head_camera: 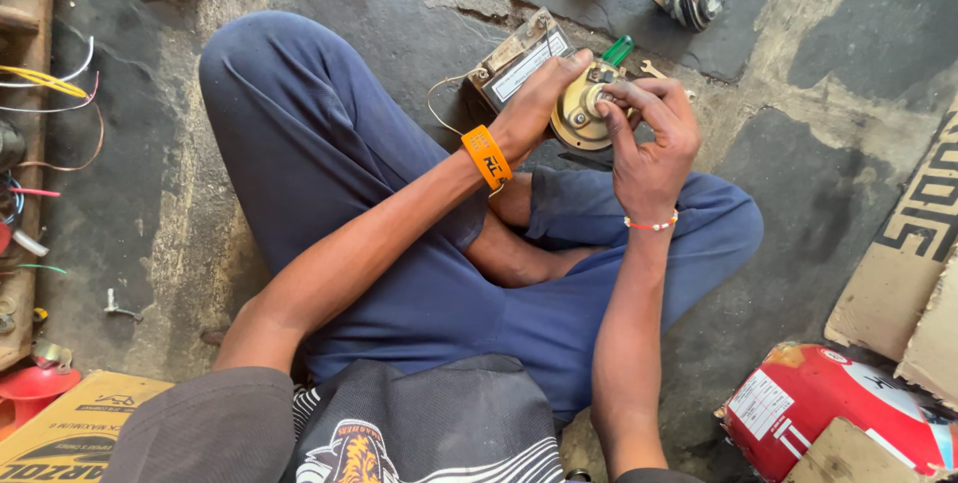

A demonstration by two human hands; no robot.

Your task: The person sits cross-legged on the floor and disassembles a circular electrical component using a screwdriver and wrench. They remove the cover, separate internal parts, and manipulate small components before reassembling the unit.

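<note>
two bare hands hold a round brass-coloured metal disc part (579, 116) above a person's crossed legs on the stone floor (828, 174). the left hand (534, 104), with an orange wristband (486, 157), has its fingers clamped on the disc's edge. the right hand (649, 134) pinches the disc's centre, fingers together. a green-handled tool (619, 49) pokes out just behind it, beside a small grey box (519, 59).

You hold a round brass-coloured metal disc part (579, 114), tilted on edge, above your crossed legs, far centre.
</note>
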